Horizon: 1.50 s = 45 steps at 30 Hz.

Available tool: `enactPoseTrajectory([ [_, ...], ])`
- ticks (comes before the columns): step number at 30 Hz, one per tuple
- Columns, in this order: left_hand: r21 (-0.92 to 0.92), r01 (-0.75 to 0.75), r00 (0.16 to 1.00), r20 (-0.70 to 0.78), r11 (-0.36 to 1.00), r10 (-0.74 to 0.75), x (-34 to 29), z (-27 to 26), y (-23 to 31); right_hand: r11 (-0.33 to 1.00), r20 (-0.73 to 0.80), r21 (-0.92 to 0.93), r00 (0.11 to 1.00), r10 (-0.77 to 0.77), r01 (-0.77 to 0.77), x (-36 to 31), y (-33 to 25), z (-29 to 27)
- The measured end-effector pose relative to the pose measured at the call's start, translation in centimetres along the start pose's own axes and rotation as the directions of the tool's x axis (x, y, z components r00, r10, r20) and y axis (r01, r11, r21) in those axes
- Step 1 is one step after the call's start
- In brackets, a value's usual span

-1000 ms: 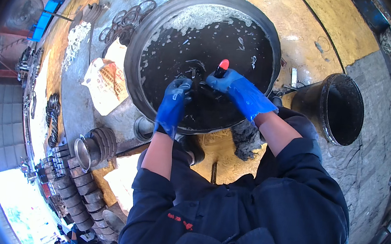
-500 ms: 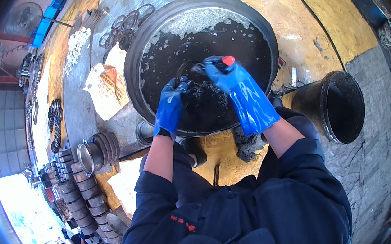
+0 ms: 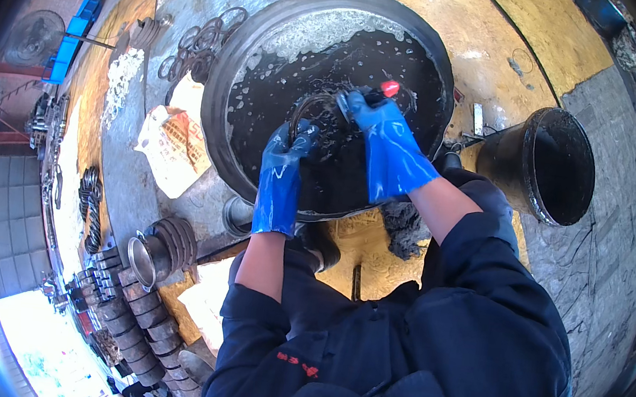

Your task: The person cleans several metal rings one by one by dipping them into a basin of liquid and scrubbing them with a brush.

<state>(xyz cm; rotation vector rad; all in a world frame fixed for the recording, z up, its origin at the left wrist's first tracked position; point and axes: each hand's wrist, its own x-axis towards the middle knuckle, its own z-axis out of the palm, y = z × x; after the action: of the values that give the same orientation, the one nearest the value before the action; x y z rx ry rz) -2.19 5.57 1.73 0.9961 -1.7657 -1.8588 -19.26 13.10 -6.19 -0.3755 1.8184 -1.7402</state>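
A wide black tub (image 3: 215,110) of dark, foamy liquid stands before me. My left hand (image 3: 290,149), in a long blue glove, is closed on the near left side of a thin dark ring (image 3: 296,116) at the liquid's surface. My right hand (image 3: 377,118), gloved the same, is closed round a tool with a red end (image 3: 389,88). The tool's other end is near the ring's right side; its kind is mostly hidden by the glove. Ripples and specks of foam surround both hands.
Several dark rings (image 3: 209,36) lie left of the tub, near a printed white sack (image 3: 172,148). A black bucket (image 3: 562,166) stands at the right. Stacked metal rings (image 3: 174,241) and rows of heavy cylindrical parts (image 3: 143,312) are at the lower left.
My right hand has turned and shifted slightly, moving the red end right and toward the tub's far side. More of the ring now shows above the liquid by my left hand.
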Motion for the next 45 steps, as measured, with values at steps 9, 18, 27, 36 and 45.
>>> enactPoseTrajectory([
  [9, -0.199, -0.010, 0.990, -0.137, 0.980, -0.018, 2.1, -3.3, -1.1, 0.958, 0.112, -0.272, 0.992, -0.061, 0.090, -0.7, -0.8, -1.0],
  [18, -0.213, 0.042, 0.987, -0.142, 0.976, -0.074, 3.2, -4.3, -2.6, 0.806, 0.270, -0.246, 0.837, -0.476, 0.538, -2.9, -5.9, 0.8],
  [27, -0.365, -0.010, 0.969, -0.232, 0.931, -0.081, 3.2, -3.8, -1.2, 0.921, 0.240, -0.281, 0.910, 0.338, -0.268, -3.9, -4.4, -0.2],
  [36, -0.374, 0.038, 0.967, -0.220, 0.927, -0.129, 3.9, -5.5, -2.5, 0.903, 0.280, -0.385, 0.908, 0.310, -0.189, -2.9, -2.6, -1.5],
  [45, -0.323, 0.196, 0.966, -0.098, 0.926, -0.239, 4.0, -4.0, -2.5, 0.924, 0.365, -0.016, 0.863, -0.350, 0.381, -1.9, -4.4, -0.3],
])
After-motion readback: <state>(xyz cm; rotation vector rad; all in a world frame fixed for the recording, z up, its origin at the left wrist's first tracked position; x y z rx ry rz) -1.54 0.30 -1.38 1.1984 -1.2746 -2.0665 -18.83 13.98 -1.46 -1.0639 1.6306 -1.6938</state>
